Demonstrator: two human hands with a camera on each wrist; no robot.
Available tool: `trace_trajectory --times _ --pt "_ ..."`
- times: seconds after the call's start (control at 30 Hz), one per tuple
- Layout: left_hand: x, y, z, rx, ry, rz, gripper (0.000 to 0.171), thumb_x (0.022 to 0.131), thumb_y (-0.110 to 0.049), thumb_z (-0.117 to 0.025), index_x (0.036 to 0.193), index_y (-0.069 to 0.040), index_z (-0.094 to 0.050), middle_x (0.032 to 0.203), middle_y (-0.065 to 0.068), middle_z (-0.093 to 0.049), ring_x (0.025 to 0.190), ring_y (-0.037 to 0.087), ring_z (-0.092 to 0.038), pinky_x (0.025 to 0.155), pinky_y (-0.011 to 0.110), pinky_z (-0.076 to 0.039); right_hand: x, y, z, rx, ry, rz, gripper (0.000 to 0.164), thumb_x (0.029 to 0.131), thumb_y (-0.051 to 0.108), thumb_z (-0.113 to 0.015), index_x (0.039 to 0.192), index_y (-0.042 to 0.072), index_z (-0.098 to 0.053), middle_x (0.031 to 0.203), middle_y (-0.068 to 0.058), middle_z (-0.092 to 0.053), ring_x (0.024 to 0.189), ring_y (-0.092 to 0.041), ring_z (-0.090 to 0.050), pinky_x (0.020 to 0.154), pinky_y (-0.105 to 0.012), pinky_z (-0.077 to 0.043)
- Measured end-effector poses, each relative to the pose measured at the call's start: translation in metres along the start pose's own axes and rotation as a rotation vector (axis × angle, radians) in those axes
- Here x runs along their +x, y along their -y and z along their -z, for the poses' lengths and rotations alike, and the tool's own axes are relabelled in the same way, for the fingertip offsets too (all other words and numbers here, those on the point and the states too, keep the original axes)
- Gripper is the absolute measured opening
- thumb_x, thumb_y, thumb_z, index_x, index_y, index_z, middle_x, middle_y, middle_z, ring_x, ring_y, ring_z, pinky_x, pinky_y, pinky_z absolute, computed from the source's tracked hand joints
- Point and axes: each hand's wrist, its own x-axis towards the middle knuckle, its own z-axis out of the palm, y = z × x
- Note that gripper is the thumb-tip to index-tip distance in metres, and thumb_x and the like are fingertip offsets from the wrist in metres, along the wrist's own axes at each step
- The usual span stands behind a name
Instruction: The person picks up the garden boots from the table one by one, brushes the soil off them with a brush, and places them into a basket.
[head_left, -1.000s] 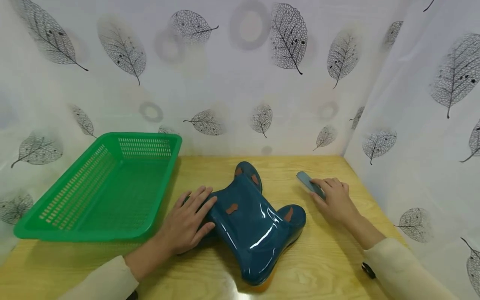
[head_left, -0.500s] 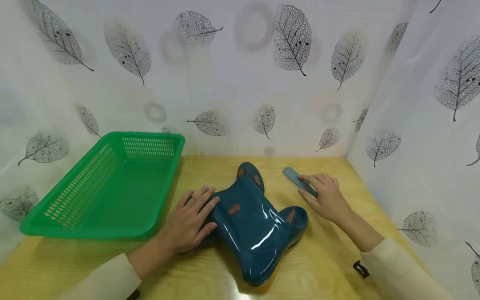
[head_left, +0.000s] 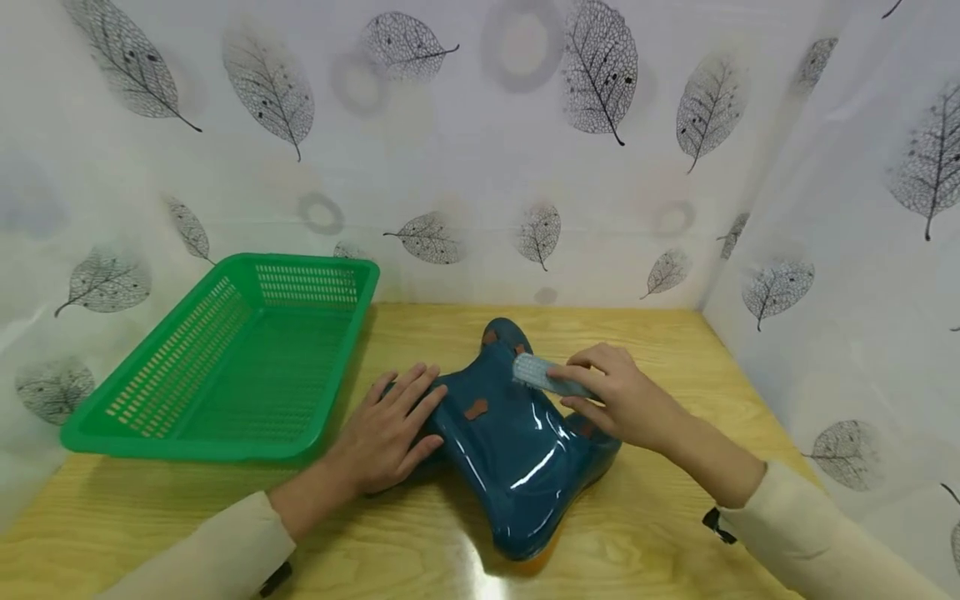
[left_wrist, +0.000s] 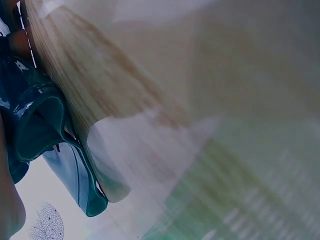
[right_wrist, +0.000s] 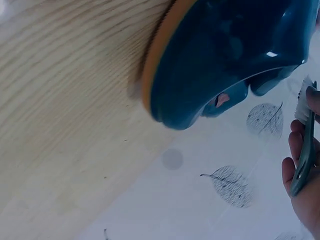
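Observation:
A pair of glossy dark teal rain boots (head_left: 517,467) with reddish-brown patches lies on the wooden table, their open tops toward my left hand. An orange sole (right_wrist: 162,55) shows along one boot in the right wrist view. My left hand (head_left: 390,433) rests with extended fingers on the boot shafts; the left wrist view shows a shaft opening (left_wrist: 42,125) close by. My right hand (head_left: 626,396) grips a scrub brush (head_left: 543,375) with a grey-green handle, its head over the upper part of the boots. White bristles (right_wrist: 302,102) show in the right wrist view.
A green plastic basket (head_left: 341,358) with slotted sides stands left of the boots. Behind the table (head_left: 660,517) and along its right side hangs a white curtain (head_left: 465,183) printed with leaf skeletons.
My right hand has carried the scrub brush leftward from the table's right side to over the boots, turning the brush so its head points left. My left hand has stayed on the boots.

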Motion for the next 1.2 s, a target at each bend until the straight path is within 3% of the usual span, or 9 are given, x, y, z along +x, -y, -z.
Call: trace_trajectory --times 0.07,0.2,0.37,0.53,0.8,1.2 --pt "0.000 0.000 0.000 0.000 0.006 0.003 0.073 0.106 -0.057 -0.013 0.145 -0.008 -0.051 0.156 0.015 -0.041 0.146 0.033 -0.035 0.113 0.057 -0.029 0.006 0.003 -0.002 0.015 0.021 0.052 0.033 0.097 0.032 -0.066 0.123 0.012 -0.068 0.108 -0.006 -0.064 0.097 -0.020 -0.057 0.081 -0.042 -0.045" --pt "0.000 0.000 0.001 0.006 0.034 0.014 0.072 0.105 -0.058 -0.014 0.146 -0.010 -0.050 0.158 0.014 -0.039 0.148 0.032 -0.033 0.115 0.057 -0.028 0.017 0.010 -0.005 0.031 0.064 0.111 0.032 0.095 0.027 -0.070 0.124 0.014 -0.068 0.106 -0.004 -0.064 0.095 -0.018 -0.057 0.081 -0.039 -0.045" --pt "0.000 -0.001 0.000 0.011 0.053 0.013 0.072 0.105 -0.058 -0.014 0.146 -0.011 -0.049 0.158 0.013 -0.039 0.148 0.031 -0.032 0.115 0.056 -0.026 0.023 0.018 -0.005 0.037 0.142 0.113 0.040 0.084 0.021 -0.080 0.123 0.017 -0.069 0.107 -0.001 -0.065 0.099 -0.017 -0.057 0.083 -0.039 -0.046" --pt "0.001 0.000 0.000 0.009 0.034 0.013 0.072 0.106 -0.057 -0.013 0.145 -0.010 -0.051 0.157 0.014 -0.041 0.147 0.032 -0.034 0.115 0.056 -0.026 0.027 0.020 -0.007 0.028 0.194 0.126 0.039 0.084 0.022 -0.081 0.121 0.018 -0.071 0.105 0.000 -0.064 0.098 -0.017 -0.057 0.087 -0.038 -0.045" --pt "0.003 -0.001 0.000 0.016 0.036 0.008 0.072 0.105 -0.057 -0.013 0.145 -0.010 -0.051 0.157 0.014 -0.041 0.147 0.031 -0.034 0.115 0.056 -0.026 0.028 0.021 -0.009 -0.007 0.219 0.122 0.036 0.085 0.019 -0.080 0.120 0.019 -0.072 0.102 0.000 -0.064 0.095 -0.015 -0.059 0.088 -0.038 -0.046" --pt "0.004 0.000 0.001 0.025 0.061 0.019 0.070 0.105 -0.058 -0.018 0.144 -0.011 -0.052 0.156 0.014 -0.042 0.147 0.031 -0.034 0.115 0.056 -0.026 0.034 0.017 -0.016 -0.061 0.167 0.164 0.035 0.081 0.018 -0.084 0.114 0.020 -0.074 0.099 -0.001 -0.065 0.092 -0.016 -0.060 0.084 -0.037 -0.046"
